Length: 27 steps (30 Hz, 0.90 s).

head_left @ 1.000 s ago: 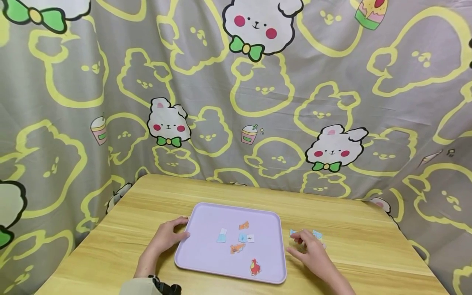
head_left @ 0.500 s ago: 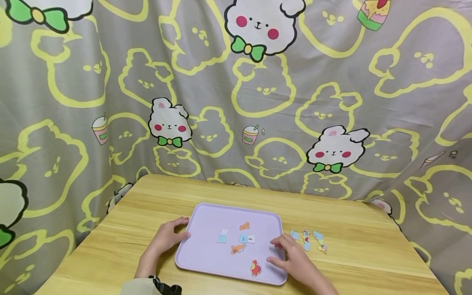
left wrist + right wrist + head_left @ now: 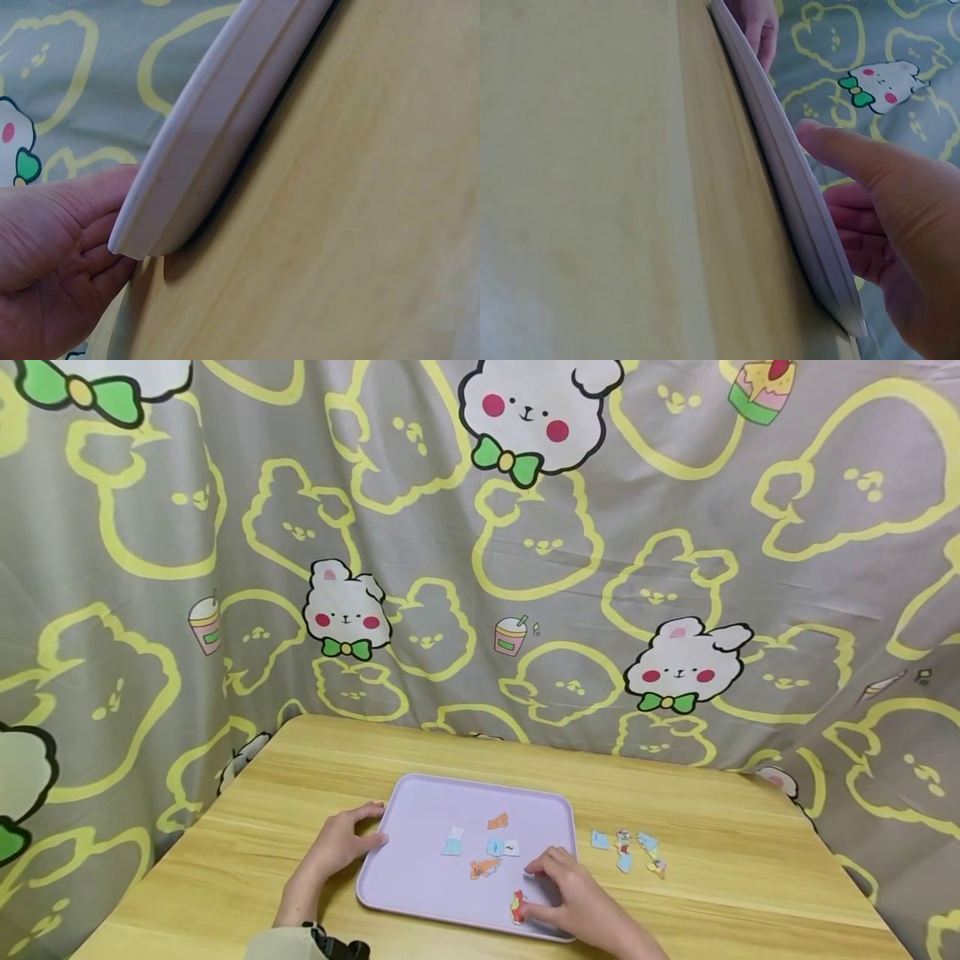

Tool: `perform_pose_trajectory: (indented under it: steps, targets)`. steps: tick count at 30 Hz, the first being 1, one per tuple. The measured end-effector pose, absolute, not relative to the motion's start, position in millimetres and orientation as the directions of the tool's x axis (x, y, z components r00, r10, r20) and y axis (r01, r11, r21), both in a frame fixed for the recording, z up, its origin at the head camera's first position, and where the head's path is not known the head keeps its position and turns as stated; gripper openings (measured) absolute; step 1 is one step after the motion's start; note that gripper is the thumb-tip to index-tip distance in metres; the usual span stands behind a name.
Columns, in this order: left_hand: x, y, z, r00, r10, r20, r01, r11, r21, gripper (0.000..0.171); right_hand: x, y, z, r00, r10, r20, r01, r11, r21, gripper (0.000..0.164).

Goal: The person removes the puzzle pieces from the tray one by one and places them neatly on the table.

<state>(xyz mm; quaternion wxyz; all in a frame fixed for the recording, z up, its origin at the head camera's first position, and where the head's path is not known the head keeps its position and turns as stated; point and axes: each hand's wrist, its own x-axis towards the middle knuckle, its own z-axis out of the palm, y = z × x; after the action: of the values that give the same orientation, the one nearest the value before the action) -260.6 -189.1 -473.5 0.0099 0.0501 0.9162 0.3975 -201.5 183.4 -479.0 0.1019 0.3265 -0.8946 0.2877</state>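
Observation:
A lilac tray [image 3: 420, 893] lies on the table. My left hand [image 3: 339, 843] rests against its left rim, thumb and fingers relaxed; the left wrist view has that hand [image 3: 60, 255] beside the tray wall [image 3: 210, 135]. Over the tray's front right corner, my right hand [image 3: 573, 893] has its thumb at a red cut-out piece [image 3: 517, 906], partly covered, and its fingers spread apart. Further in lie orange pieces [image 3: 484, 867], a blue piece [image 3: 495, 847] beside a white one [image 3: 512, 848], and a white-and-blue pair [image 3: 452, 843]. The right wrist view hides the piece below the right hand [image 3: 900, 217].
Several small blue and patterned pieces [image 3: 624, 862] lie on the wooden table [image 3: 735, 877] right of the tray. A grey curtain [image 3: 450, 543] with yellow outlines and rabbit heads hangs behind the table and along its sides.
My right hand has moved left from the loose pieces on the table to the red piece on the tray, uncovering those loose pieces. The left hand stays at the rim.

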Motion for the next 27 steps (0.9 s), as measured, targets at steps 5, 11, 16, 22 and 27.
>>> perform_pose_trajectory:
  steps: [5,11,16,22,27]
  targets:
    - [-260.5,-189.2,-473.9,-0.995,0.098,0.021,0.082,0.679,0.730,0.044,-199.4,180.6,-479.4,-0.743,-0.576,0.341,-0.669,0.625,-0.403,0.042]
    - [-259.7,-189.1,-474.2,-0.995,0.096,0.017,0.078,0.680,0.729,0.043,-197.7,179.4,-480.3,-0.720,-0.612,0.327,-0.694,0.629,-0.351,0.038]
    - [-259.9,-189.0,-474.2,-0.995,0.096,0.019,0.079,0.680,0.729,0.044,-199.2,177.6,-480.6,-0.693,-0.628,0.354,-0.720,0.627,-0.298,0.035]
    - [-260.3,-189.1,-474.6,-0.995,0.096,0.024,0.083,0.680,0.729,0.044,-201.0,176.1,-479.5,-0.672,-0.648,0.359,-0.739,0.615,-0.274,0.032]
    - [-260.9,-189.0,-474.9,-0.995,0.098,0.028,0.087,0.679,0.729,0.044,-203.6,175.3,-479.0,-0.678,-0.648,0.348,-0.735,0.608,-0.300,0.029]
